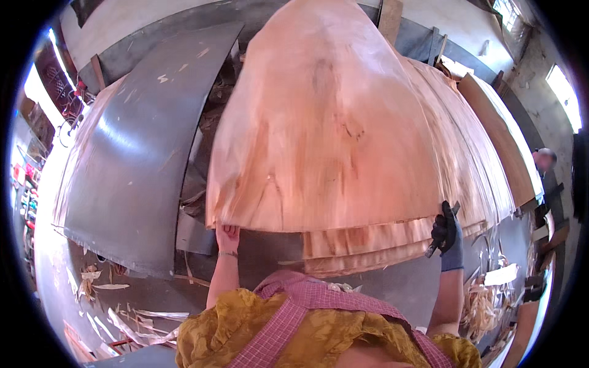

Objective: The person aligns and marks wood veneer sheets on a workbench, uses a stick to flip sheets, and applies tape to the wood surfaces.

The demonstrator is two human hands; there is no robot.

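Observation:
A large, thin sheet of reddish wood veneer [325,147] spreads out in front of me, its far part rising and smeared by motion. My bare left hand [228,236] is closed on its near left corner, with the fingertips partly hidden at the edge. At the near right corner is my right hand [451,236] in a black glove, its fingers curled. Something dark and slim sticks out beside those fingers, too unclear to name. Beneath the sheet, more veneer sheets [368,248] show at the near edge and along the right.
To the left lies a dark, smooth panel [132,147] over a pale stack. A brown board [497,141] leans at the right. Veneer scraps [138,325] litter the lower left, with shredded strips [485,306] at the lower right. Another person [544,161] is at the far right.

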